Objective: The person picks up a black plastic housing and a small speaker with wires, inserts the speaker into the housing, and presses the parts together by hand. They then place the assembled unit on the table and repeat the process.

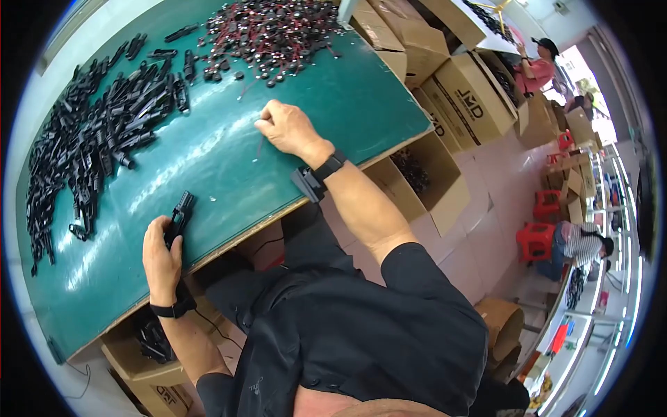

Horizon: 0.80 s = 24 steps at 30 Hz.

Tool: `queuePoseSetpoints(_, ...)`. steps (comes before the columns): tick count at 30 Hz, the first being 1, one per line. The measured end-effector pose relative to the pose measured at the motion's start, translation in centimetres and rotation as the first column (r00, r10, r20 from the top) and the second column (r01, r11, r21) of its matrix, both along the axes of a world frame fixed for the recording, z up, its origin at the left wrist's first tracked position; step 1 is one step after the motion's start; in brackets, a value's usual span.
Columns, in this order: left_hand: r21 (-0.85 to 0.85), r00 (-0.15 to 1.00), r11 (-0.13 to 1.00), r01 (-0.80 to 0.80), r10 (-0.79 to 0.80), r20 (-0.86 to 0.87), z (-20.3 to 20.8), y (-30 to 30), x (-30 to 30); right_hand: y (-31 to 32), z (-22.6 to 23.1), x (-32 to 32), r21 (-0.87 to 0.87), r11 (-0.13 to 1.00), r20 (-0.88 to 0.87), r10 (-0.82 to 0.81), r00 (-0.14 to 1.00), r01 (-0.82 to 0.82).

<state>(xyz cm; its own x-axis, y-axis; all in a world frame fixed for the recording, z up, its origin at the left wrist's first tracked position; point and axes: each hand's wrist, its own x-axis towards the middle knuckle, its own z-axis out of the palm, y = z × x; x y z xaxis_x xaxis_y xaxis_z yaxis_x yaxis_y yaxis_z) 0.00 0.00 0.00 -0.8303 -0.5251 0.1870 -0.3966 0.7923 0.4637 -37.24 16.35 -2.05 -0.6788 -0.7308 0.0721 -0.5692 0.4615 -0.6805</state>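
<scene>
From the head view, I see a person in a dark shirt (368, 320) working at a green tabletop (236, 187). Low in the left half of the frame, the left hand (162, 257) has its grip closed around a slim black part (182, 214), which tilts up and to the right, its far end clear of the fingers.

Up near the centre, the right hand (288, 128) is over the tabletop with its fingers curled in. A thin strand (260, 149) shows just below the fingertips; whether that grip pinches it or anything else, I can't tell from here.

A big sprawl of loose black pieces (139, 104) covers the upper left, and at the top centre sits a heap of little round components (271, 38) tangled with red wires. Both wrists carry dark bands, the right one (328, 165) next to a boxy dark device (308, 184).

Right of the tabletop's edge stands an open carton (448, 198) with dark items inside. Over at the far right, somebody in a striped top (580, 243) is bent over near a red stool (533, 241), and another person in a pink top (536, 74) is at the upper right.
</scene>
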Motion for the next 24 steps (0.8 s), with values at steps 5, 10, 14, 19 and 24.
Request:
queuePoseSetpoints(5, 0.062, 1.0, 0.998, -0.015, 0.015, -0.002, 0.1, 1.8, -0.4, 1.7, -1.6, 0.5, -0.195, 0.978, -0.059, 0.064, 0.996, -0.074)
queuePoseSetpoints(10, -0.014, 0.999, 0.999, 0.037, -0.037, 0.009, -0.1, 1.5, -0.5, 1.8, -2.2, 0.4, -0.201, 0.968, -0.253, 0.098, 0.962, -0.152)
queuePoseSetpoints(14, -0.032, 0.999, 0.999, 0.039, -0.039, 0.015, 0.0, 1.8, -0.3, 1.8, -3.0, 0.2, -0.177, 0.974, -0.232, 0.098, 0.968, -0.141)
queuePoseSetpoints(19, -0.033, 0.999, 0.999, 0.032, -0.032, 0.008, -0.5, 1.6, -0.2, 2.0, -1.8, 0.9, -0.177, 0.98, -0.208, 0.052, 0.977, -0.09)
queuePoseSetpoints(24, -0.039, 1.0, 0.999, -0.005, 0.006, 0.015, -0.8, 1.7, 0.4, 1.2, -2.2, 1.5, -0.136, 0.985, -0.25, 0.066, 0.966, -0.102)
